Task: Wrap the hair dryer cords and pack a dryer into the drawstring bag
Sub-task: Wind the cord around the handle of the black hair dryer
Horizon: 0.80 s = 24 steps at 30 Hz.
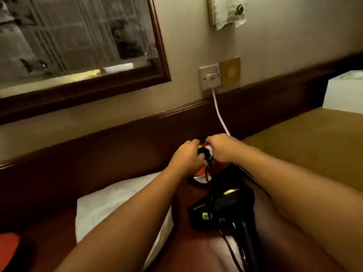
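My left hand (pixel 185 159) is closing around a black plug (pixel 202 152) at 12 o'clock from the hair dryer (pixel 222 209). My right hand (pixel 224 148) is sitting just beside it at 3 o'clock, fingers curled down; what they are pinching, I cannot tell. The black cord (pixel 208 168) is hanging from the plug over a red-and-white tag (pixel 202 176). The dryer is lying on the dark wood desk (pixel 59 228), bearing a yellow label and pale lettering, both unreadable. A white cable (pixel 219 112) is running up to the wall socket (pixel 209 76) at 12 o'clock.

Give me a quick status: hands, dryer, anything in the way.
Left hand and right hand both closed on a black plug. Black hair dryer lies nearer, cord loose. White cable runs from wall socket behind the hands.
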{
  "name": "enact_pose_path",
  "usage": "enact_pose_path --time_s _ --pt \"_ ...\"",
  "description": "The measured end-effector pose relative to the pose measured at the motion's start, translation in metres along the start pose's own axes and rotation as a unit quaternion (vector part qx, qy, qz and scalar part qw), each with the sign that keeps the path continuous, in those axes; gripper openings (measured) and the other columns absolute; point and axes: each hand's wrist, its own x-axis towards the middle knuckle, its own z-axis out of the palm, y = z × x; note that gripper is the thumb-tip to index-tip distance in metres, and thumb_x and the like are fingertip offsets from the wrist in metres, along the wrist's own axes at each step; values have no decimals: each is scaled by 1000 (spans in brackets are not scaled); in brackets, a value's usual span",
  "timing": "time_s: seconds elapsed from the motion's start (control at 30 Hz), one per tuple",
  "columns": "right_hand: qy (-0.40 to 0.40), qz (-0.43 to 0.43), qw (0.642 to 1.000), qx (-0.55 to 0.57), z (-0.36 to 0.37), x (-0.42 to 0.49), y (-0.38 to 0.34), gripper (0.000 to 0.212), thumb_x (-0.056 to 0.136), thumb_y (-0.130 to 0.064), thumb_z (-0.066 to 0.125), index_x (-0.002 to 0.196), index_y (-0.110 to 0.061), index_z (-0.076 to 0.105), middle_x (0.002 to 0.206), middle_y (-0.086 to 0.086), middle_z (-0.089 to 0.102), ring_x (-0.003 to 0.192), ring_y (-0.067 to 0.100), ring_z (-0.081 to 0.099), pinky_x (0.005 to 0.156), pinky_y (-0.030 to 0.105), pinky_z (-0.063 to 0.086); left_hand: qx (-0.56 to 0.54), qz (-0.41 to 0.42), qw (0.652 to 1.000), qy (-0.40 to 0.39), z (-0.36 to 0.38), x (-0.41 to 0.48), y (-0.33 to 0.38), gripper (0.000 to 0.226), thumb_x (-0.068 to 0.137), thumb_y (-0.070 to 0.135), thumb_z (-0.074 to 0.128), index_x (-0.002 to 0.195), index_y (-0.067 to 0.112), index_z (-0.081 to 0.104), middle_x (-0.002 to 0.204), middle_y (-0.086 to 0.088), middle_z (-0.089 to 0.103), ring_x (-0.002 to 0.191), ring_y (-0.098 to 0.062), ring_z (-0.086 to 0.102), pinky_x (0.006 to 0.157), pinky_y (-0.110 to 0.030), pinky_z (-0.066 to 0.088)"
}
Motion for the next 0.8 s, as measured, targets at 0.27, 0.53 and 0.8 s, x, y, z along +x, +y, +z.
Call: enact_pose_path --time_s 0.27,0.53,0.8 --pt "-95 31 995 -24 42 33 27 35 92 -32 45 124 -20 53 128 11 53 113 36 51 93 46 46 78 10 987 -137 22 49 -23 49 97 28 63 139 9 47 135 -17 52 121 -35 54 93 -36 44" --pt "-114 55 992 10 51 45 36 51 94 -31 38 145 -32 42 149 1 36 131 35 33 112 50 31 56 14 992 -109 22 53 -24 46 91 28 67 134 14 57 129 -10 55 114 -30 58 93 -39 51" --pt "-9 68 992 101 36 26 34 34 102 -40 38 101 -15 61 102 8 65 99 29 60 76 35 44 -192 -3 981 -16 1 28 -31 50 98 17 60 146 19 48 144 -4 51 133 -18 49 106 -26 37"
